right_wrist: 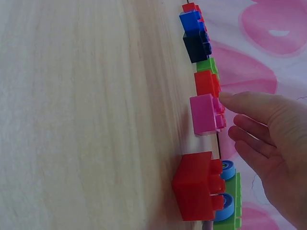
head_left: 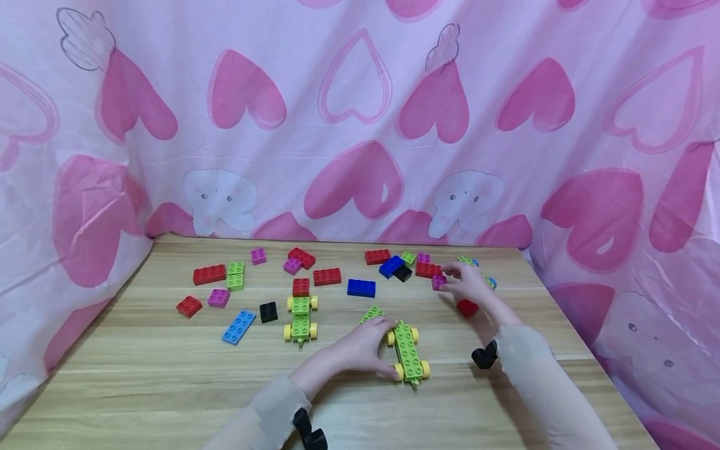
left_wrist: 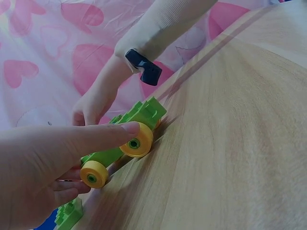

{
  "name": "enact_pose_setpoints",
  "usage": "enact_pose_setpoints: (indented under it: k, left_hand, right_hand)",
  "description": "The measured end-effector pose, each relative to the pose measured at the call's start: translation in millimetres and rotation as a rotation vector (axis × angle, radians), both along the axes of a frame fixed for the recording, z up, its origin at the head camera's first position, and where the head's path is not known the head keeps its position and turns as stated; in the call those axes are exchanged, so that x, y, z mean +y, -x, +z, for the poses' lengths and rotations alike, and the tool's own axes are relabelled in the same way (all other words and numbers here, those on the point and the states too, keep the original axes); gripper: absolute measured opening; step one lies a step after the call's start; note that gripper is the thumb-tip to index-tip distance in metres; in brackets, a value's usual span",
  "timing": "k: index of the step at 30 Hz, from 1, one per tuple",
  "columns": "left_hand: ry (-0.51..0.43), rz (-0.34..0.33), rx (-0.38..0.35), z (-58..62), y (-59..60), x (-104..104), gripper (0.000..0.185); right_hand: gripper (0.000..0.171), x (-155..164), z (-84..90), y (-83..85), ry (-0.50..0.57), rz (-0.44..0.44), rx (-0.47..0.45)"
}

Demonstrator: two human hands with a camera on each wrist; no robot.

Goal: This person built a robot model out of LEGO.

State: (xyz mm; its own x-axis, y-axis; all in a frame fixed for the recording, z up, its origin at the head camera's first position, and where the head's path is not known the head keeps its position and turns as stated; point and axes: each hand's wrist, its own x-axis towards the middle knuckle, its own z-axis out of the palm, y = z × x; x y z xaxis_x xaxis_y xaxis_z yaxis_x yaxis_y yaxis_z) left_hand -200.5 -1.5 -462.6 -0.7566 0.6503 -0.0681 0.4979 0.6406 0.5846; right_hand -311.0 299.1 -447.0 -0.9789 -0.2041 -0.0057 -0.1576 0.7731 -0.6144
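Two hands busy: left hand (head_left: 360, 350) grips green car (head_left: 409, 355); right hand (head_left: 469, 284) touches pink brick (head_left: 438, 282).

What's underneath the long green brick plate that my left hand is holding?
Yellow wheels sit under the long green brick plate, resting on the wooden table. The left hand covers part of its near side.

No text, label, brand or number can be read anywhere. The curtain (head_left: 360, 125) behind the counter (head_left: 169, 375) bears only hearts and cartoon elephants. The bricks (head_left: 327, 276) show plain studs.
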Motion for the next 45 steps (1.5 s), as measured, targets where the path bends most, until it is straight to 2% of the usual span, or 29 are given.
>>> enact_pose_setpoints:
  k: [7,21,35,45]
  left_hand:
    - [0.002,0.005,-0.006,-0.1,-0.3,-0.3,0.098]
    - [0.008,0.003,-0.007,0.2,0.1,0.5,0.098]
    - [0.015,-0.003,-0.003,-0.5,1.4,0.5,0.099]
    - [0.015,0.006,0.002,0.8,-0.6,0.4,0.099]
  right_hand:
    - [0.046,-1.0,-5.1,0.4,0.018,0.01,0.005]
    - [0.035,0.5,-7.7,1.3,-0.022,-0.01,0.008]
    - [0.031,0.6,-6.3,-3.5,-0.046,0.043,0.037]
    - [0.038,0.0,-4.2,-5.7,-0.079,0.056,0.036]
